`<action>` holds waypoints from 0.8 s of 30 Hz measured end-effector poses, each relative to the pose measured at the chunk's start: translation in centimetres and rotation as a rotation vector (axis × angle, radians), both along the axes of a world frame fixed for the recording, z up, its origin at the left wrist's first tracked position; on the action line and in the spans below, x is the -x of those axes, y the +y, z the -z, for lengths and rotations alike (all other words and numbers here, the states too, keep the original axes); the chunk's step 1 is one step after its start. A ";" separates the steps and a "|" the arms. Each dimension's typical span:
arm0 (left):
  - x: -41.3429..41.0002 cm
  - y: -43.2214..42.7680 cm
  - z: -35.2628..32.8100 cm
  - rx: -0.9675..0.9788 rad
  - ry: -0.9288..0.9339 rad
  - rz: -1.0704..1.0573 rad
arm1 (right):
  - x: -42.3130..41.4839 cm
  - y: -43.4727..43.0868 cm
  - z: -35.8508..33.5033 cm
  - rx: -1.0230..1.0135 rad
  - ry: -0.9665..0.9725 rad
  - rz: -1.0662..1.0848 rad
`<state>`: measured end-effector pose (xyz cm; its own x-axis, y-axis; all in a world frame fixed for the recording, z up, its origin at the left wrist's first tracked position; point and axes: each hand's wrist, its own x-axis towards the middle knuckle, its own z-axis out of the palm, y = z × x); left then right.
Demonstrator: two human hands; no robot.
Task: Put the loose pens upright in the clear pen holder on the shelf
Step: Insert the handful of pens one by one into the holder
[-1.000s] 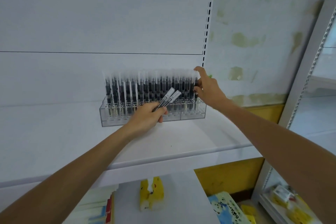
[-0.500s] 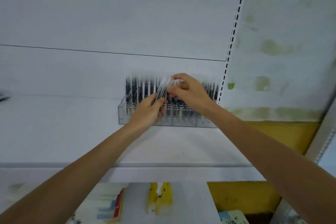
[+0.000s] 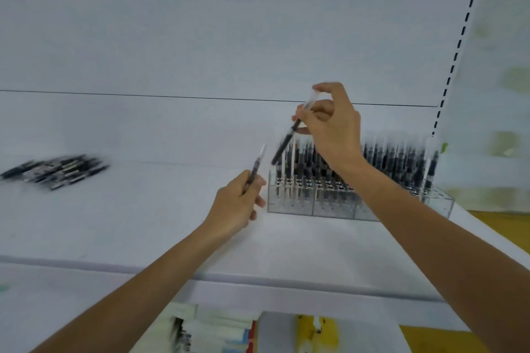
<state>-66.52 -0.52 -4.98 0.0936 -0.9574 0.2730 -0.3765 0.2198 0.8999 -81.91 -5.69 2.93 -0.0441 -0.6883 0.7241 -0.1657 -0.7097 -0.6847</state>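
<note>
A clear pen holder (image 3: 338, 208) stands on the white shelf (image 3: 143, 223), packed with several upright black pens. My right hand (image 3: 332, 123) is above the holder's left end, pinching one black pen (image 3: 285, 143) by its clear cap; the pen slants down-left with its tip over the left rows. Just left of the holder, my left hand (image 3: 238, 203) grips a second pen (image 3: 256, 165) that points up and to the right. A pile of loose black pens (image 3: 54, 170) lies flat on the shelf at the far left.
The white back panel rises behind the holder, with a slotted upright (image 3: 456, 51) at the right. The shelf's front edge (image 3: 258, 281) runs across below my arms. Books and a yellow item (image 3: 312, 332) sit on a lower level.
My right hand took one of the two pens from my left hand and lifted it above the holder's left end. The view swung left, bringing the loose pile into sight.
</note>
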 end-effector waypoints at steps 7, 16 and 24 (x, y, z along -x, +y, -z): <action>-2.6 -0.5 1.1 -0.083 -0.075 -0.005 | -0.8 -1.0 1.9 0.166 0.314 0.207; -2.8 -0.5 1.1 -0.099 0.001 0.036 | -2.1 -0.3 3.6 -0.009 0.676 0.243; -2.9 -0.5 0.9 -0.031 0.003 0.080 | -1.9 -0.2 3.0 -0.020 0.817 0.438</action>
<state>-63.64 -1.06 -5.88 0.0176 -0.9698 0.2434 -0.3559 0.2214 0.9079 -80.04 -5.92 -0.05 0.2153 -0.7436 0.6330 -0.8529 -0.4589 -0.2491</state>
